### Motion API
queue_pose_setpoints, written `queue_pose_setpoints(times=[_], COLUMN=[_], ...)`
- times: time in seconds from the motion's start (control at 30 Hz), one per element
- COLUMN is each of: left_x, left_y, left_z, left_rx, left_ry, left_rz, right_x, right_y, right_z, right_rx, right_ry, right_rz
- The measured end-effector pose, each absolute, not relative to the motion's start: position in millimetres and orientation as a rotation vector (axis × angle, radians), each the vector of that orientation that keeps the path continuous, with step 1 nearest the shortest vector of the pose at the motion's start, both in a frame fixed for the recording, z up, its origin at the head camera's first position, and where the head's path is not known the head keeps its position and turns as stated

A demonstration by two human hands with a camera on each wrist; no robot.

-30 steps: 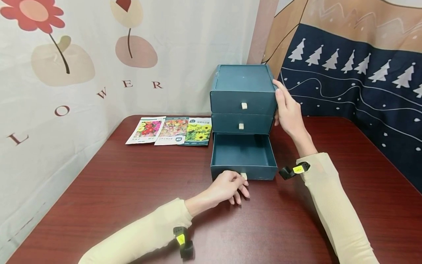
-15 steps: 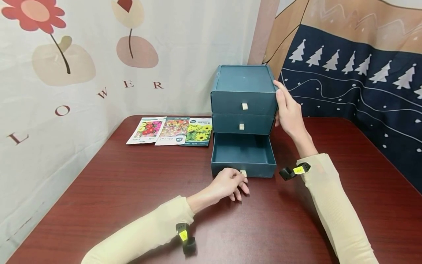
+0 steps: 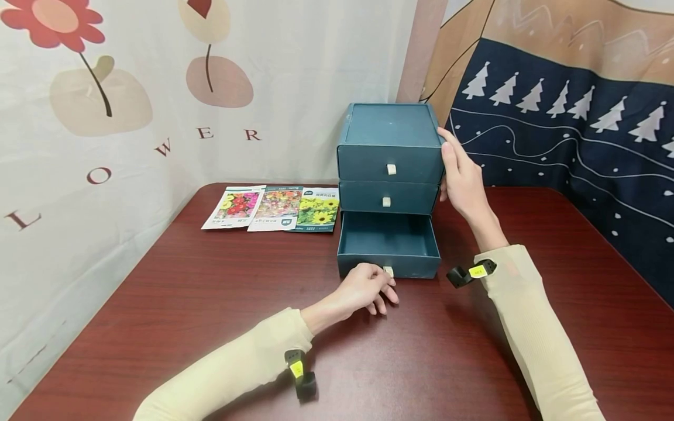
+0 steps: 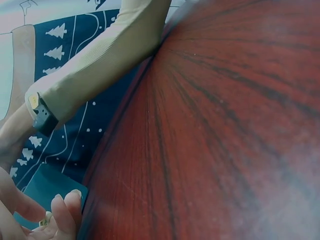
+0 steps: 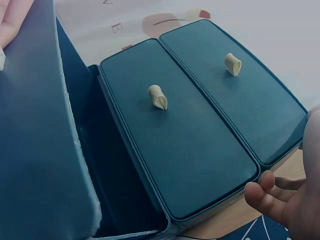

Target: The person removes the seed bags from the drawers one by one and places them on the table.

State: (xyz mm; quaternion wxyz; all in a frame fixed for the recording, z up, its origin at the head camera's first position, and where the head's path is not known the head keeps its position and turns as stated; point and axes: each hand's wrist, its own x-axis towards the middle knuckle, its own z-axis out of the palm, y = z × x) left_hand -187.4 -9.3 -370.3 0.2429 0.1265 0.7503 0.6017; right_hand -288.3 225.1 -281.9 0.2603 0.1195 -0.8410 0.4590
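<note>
A teal cabinet (image 3: 392,126) with three stacked drawers stands on the table. Its bottom drawer (image 3: 389,237) is pulled partway out, and nothing shows inside. With thumb and finger, my left hand (image 3: 364,287) pinches the small cream pull tab (image 3: 388,271) on that drawer's front; the left wrist view shows the tab (image 4: 46,219) between the fingertips. Against the cabinet's upper right side rests my right hand (image 3: 463,178), fingers extended along it. The middle drawer (image 5: 175,135) and top drawer (image 5: 235,90) are closed, each with a cream tab.
Left of the cabinet, three seed packets (image 3: 274,209) with flower pictures lie overlapping on the dark red wooden table (image 3: 221,286). A white flower-print cloth (image 3: 305,76) hangs behind, and a navy cloth with white trees (image 3: 563,134) hangs at the right.
The bottom drawer has slid a little way back into the cabinet, and my left hand has moved forward with its tab. My right hand has stayed against the cabinet's side.
</note>
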Motion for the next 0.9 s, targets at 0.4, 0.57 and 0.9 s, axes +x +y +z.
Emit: queue_pose_setpoints(times=[0.4, 0.57, 0.9], left_x=[-190.6, -194.5, -203.3], left_y=[-6.9, -5.4, -2.5], left_z=[-369.1, -369.4, -370.6], left_rx=[0.32, 0.308, 0.285], left_ry=[2.045, 2.047, 2.059], left_rz=[1.646, 1.652, 1.673], right_x=[-288.8, -288.5, -289.0], right_y=[224.8, 225.4, 225.0], right_z=[-282.2, -282.2, -282.4], right_rx=[0.323, 0.326, 0.324], right_ry=[-2.275, -2.273, -2.278], right_rz=[1.235, 1.237, 1.244])
